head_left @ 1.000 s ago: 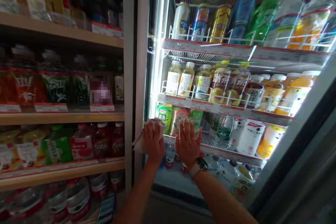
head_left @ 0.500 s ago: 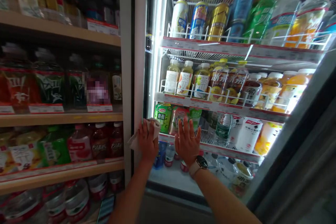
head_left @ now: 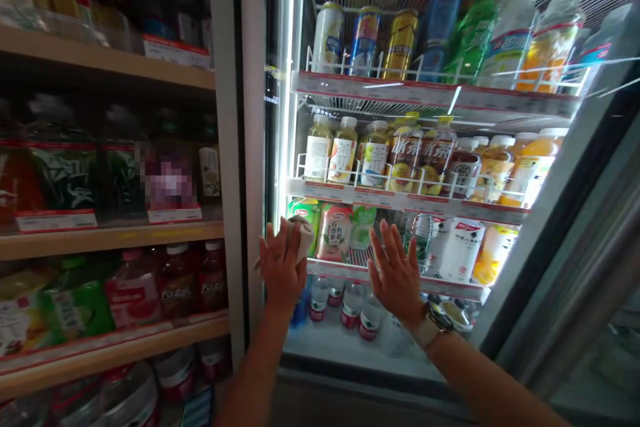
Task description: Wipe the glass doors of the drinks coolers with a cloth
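Observation:
A pale cloth (head_left: 303, 235) lies under the fingers of my left hand (head_left: 283, 263), which holds it flat against the glass door (head_left: 320, 343) near its left edge. My right hand (head_left: 397, 273) has its fingers stretched and spread, palm toward the same glass, with nothing in it. It wears a watch (head_left: 435, 323) on the wrist. Behind the glass, between the hands, stand a red-labelled drink carton (head_left: 334, 232) and a green drink (head_left: 364, 227). A water bottle (head_left: 417, 233) is partly hidden by my right fingers.
Lit fridge shelves (head_left: 350, 190) carry rows of bottles and cans. A dark door frame (head_left: 545, 213) slants along the right. Open wooden shelves (head_left: 110, 240) with more bottles stand on the left. A phone-like screen (head_left: 197, 407) shows at the bottom.
My right hand has moved right across the glass, away from the left hand. The left hand, with the cloth, has shifted slightly right in view. The whole view has turned a little rightward.

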Demonstrator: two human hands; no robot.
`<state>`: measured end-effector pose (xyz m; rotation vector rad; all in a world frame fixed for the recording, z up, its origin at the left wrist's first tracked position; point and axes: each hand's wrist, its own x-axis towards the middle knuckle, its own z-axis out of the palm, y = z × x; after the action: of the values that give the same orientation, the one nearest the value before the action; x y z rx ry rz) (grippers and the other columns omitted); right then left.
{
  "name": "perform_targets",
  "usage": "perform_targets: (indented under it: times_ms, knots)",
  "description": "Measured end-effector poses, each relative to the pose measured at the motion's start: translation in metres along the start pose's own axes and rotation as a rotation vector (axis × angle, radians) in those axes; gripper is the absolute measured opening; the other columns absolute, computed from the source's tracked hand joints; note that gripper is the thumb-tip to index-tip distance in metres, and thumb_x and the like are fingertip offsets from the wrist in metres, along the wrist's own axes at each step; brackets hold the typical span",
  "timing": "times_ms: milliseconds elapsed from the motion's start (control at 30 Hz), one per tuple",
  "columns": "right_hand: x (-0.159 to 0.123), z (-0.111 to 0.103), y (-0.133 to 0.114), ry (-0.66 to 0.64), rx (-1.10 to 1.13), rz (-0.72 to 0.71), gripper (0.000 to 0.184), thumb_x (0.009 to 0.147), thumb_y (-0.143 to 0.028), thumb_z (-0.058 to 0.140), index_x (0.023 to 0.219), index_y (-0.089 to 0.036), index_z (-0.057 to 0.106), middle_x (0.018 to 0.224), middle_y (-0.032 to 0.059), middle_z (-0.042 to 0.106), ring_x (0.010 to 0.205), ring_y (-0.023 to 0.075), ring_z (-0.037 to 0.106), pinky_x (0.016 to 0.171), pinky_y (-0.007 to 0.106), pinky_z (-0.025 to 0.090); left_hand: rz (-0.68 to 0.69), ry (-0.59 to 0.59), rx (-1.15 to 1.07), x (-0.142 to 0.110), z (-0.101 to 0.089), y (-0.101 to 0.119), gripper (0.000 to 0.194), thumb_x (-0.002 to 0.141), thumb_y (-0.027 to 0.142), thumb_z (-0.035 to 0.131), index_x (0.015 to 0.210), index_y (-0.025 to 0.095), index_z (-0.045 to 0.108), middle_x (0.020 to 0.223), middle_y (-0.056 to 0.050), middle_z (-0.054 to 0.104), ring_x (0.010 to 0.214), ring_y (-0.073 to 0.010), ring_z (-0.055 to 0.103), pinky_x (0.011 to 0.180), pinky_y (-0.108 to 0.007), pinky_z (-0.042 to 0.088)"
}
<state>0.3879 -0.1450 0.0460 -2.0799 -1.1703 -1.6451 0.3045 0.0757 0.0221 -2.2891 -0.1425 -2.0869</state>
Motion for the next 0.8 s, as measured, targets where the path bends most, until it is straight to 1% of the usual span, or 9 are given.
perform_targets:
  times_ms: [67,133,267,333,400,467,567,700,800]
  knots:
    - [-0.002,0.006,0.010,0.046,-0.038,0.013,0.066,0.096,-0.024,0.041,0.155,-0.019,0.012,0.158,0.0115,0.029,0.148,0.0253,0.023,0.121,0.050,0.011,-0.099,0.059,-0.008,0.006,0.008,0.005,0.063,0.095,0.025,0.044,0.153,0.024,0.020,0.161,-0.007,0.016,0.150,-0.0284,0.008,0.121,-0.052,0.014]
    - [-0.004,0.013,0.013,0.081,-0.068,0.008,0.066,0.095,-0.025,0.041,0.155,-0.017,0.015,0.157,0.0121,0.030,0.148,0.0254,0.022,0.121,0.050,0.010,-0.124,0.073,-0.022,0.008,0.018,0.017,0.064,0.095,0.024,0.044,0.154,0.024,0.018,0.162,-0.006,0.010,0.150,-0.0281,0.008,0.121,-0.051,0.015]
    - [-0.005,0.019,0.012,0.098,-0.091,0.009,0.066,0.094,-0.025,0.043,0.155,-0.016,0.018,0.156,0.0125,0.033,0.147,0.0258,0.023,0.121,0.048,0.012,-0.037,0.050,-0.065,0.003,0.033,0.052,0.062,0.096,0.025,0.044,0.153,0.027,0.021,0.162,-0.004,0.013,0.150,-0.0253,0.013,0.121,-0.045,0.019]
    - [-0.005,0.018,0.011,0.101,-0.091,0.007,0.066,0.094,-0.026,0.043,0.155,-0.016,0.017,0.156,0.0124,0.033,0.147,0.0255,0.024,0.121,0.048,0.012,0.032,-0.001,-0.098,-0.001,0.035,0.066,0.061,0.096,0.025,0.043,0.153,0.027,0.022,0.161,-0.004,0.018,0.149,-0.0249,0.015,0.120,-0.044,0.021]
    - [-0.005,0.017,0.012,0.098,-0.091,0.008,0.066,0.095,-0.026,0.042,0.155,-0.016,0.017,0.156,0.0123,0.034,0.147,0.0252,0.026,0.121,0.047,0.013,0.087,-0.066,-0.109,-0.002,0.033,0.072,0.060,0.095,0.023,0.042,0.152,0.026,0.024,0.159,-0.005,0.025,0.149,-0.0251,0.017,0.119,-0.043,0.022]
    - [-0.005,0.016,0.013,0.095,-0.089,0.012,0.066,0.095,-0.026,0.043,0.155,-0.017,0.017,0.155,0.0121,0.035,0.146,0.0247,0.028,0.121,0.047,0.013,0.166,-0.115,-0.098,0.000,0.028,0.067,0.059,0.095,0.021,0.041,0.152,0.025,0.026,0.156,-0.006,0.032,0.149,-0.0242,0.018,0.119,-0.042,0.022]
    - [-0.005,0.016,0.012,0.095,-0.082,0.019,0.065,0.095,-0.027,0.043,0.155,-0.017,0.019,0.154,0.0119,0.037,0.145,0.0251,0.030,0.121,0.047,0.014,0.271,-0.146,-0.050,0.008,0.014,0.043,0.057,0.095,0.026,0.043,0.150,0.026,0.030,0.155,-0.006,0.036,0.148,-0.0236,0.020,0.120,-0.042,0.018]
    - [-0.005,0.017,0.010,0.113,-0.077,0.021,0.065,0.095,-0.025,0.042,0.155,-0.018,0.018,0.154,0.0115,0.037,0.144,0.0250,0.031,0.121,0.047,0.014,0.212,-0.100,0.037,0.015,-0.003,0.002,0.059,0.091,0.038,0.053,0.147,0.034,0.036,0.160,-0.005,0.023,0.148,-0.0292,0.020,0.120,-0.049,0.016]
    - [-0.003,0.017,0.010,0.120,-0.080,0.017,0.065,0.094,-0.025,0.042,0.155,-0.017,0.018,0.153,0.0112,0.038,0.145,0.0242,0.029,0.122,0.047,0.013,0.210,-0.054,0.024,0.012,-0.004,-0.016,0.064,0.091,0.042,0.055,0.149,0.036,0.030,0.161,-0.004,0.015,0.148,-0.0303,0.017,0.120,-0.052,0.015]
